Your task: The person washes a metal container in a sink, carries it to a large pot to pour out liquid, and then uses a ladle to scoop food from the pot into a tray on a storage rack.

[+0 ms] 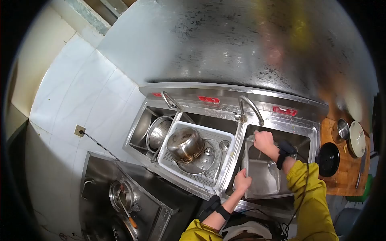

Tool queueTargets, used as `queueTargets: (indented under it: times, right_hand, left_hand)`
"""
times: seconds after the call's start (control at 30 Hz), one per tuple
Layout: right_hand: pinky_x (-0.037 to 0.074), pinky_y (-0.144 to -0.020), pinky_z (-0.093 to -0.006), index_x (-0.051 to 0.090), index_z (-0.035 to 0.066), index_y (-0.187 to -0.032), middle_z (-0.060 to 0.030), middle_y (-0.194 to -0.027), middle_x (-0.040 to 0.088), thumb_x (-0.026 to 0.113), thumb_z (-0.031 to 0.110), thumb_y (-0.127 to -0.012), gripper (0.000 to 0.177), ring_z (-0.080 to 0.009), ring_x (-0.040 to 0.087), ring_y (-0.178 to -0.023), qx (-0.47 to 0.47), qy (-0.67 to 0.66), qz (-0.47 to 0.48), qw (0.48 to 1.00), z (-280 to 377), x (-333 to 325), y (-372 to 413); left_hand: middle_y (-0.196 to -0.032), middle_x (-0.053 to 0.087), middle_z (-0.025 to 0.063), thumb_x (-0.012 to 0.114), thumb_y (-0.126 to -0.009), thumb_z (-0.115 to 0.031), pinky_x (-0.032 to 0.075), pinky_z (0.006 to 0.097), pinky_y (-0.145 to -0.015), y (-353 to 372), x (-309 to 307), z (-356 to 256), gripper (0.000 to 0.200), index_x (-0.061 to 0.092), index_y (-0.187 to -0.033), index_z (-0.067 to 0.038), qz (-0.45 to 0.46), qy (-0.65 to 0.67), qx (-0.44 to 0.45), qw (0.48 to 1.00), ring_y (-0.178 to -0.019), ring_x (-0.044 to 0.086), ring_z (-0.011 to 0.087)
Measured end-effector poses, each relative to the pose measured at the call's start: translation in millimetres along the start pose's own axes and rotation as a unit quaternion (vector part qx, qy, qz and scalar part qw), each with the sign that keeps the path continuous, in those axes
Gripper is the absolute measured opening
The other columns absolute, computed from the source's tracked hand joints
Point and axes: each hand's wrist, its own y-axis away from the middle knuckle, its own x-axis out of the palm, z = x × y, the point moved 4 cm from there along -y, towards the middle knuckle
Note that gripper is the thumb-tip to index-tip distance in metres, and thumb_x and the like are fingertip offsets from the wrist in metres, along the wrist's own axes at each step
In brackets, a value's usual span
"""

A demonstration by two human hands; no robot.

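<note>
Left hand (243, 182): we gripped a silver, boxy steel pan (261, 174), maybe steadying it.
Right hand (265, 142): curled; we couldn't tell its grip.

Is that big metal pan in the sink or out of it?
In: the rectangular metal pan shows within the rim of the sink, the left hand on its side.

Black plate (329, 160), steel cup (341, 130) on wooden table (339, 184); plug (82, 132) in wall socket (77, 129).

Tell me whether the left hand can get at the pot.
Probably yes, once the left hand leaves the tray: nothing appears to cover the pot in the basket alongside.
</note>
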Motion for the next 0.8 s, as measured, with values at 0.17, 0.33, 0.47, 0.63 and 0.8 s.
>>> queueTargets:
  times: [0.17, 0.33, 0.47, 0.63, 0.8]
  right_hand:
    - [0.048, -0.058, -0.0445, 0.047, 0.002, -0.099, -0.0179, -0.069, 0.061, 0.052, 0.009, -0.073, 0.027, -0.0351, 0.061, -0.068, 0.043, -0.041, -0.013, 0.998, 23, 33, -75]
    - [0.047, -0.066, -0.0439, 0.049, 0.001, -0.092, -0.0206, -0.087, 0.059, 0.05, 0.011, -0.078, 0.017, -0.0353, 0.059, -0.076, 0.071, -0.101, -0.077, 0.989, 53, 68, -132]
    - [0.043, -0.08, -0.0421, 0.042, -0.003, -0.114, -0.0212, -0.099, 0.055, 0.046, 0.005, -0.08, 0.036, -0.0359, 0.054, -0.092, 0.066, -0.251, -0.134, 0.956, 55, 84, -154]
    - [0.039, -0.088, -0.0419, 0.035, -0.003, -0.124, -0.023, -0.111, 0.047, 0.048, -0.001, -0.075, 0.05, -0.038, 0.046, -0.104, -0.003, -0.218, -0.202, 0.955, 48, 82, -162]
    - [0.045, -0.079, -0.0401, 0.043, 0.005, -0.12, -0.0161, -0.114, 0.048, 0.049, -0.002, -0.071, 0.049, -0.0331, 0.052, -0.097, -0.004, -0.085, -0.129, 0.988, 73, 21, -70]
  left_hand:
    - [-0.078, 0.06, 0.0177, 0.053, -0.064, -0.01, 0.044, 0.0426, -0.065, -18, 0, -2, 0.023, 0.058, -0.086, -0.006, -0.012, -0.028, -0.003, 1.0, -0.078, 0.057, 0.0371]
    - [-0.079, 0.061, 0.0165, 0.053, -0.066, -0.012, 0.045, 0.0422, -0.066, -38, -2, 13, 0.023, 0.059, -0.087, -0.006, -0.027, -0.01, -0.003, 1.0, -0.08, 0.058, 0.0364]
    - [-0.08, 0.061, 0.0166, 0.055, -0.065, -0.013, 0.045, 0.0421, -0.066, -43, -11, 19, 0.024, 0.059, -0.088, -0.007, 0.014, 0.014, -0.04, 0.999, -0.08, 0.058, 0.036]
    - [-0.08, 0.062, 0.016, 0.055, -0.065, -0.012, 0.045, 0.0413, -0.068, -57, -10, 26, 0.027, 0.06, -0.092, -0.008, 0.024, 0.038, -0.003, 0.999, -0.081, 0.058, 0.0355]
    - [-0.084, 0.064, 0.0139, 0.056, -0.065, -0.009, 0.046, 0.0362, -0.071, -68, -5, 32, 0.034, 0.06, -0.098, -0.006, 0.046, 0.099, 0.016, 0.994, -0.082, 0.061, 0.031]
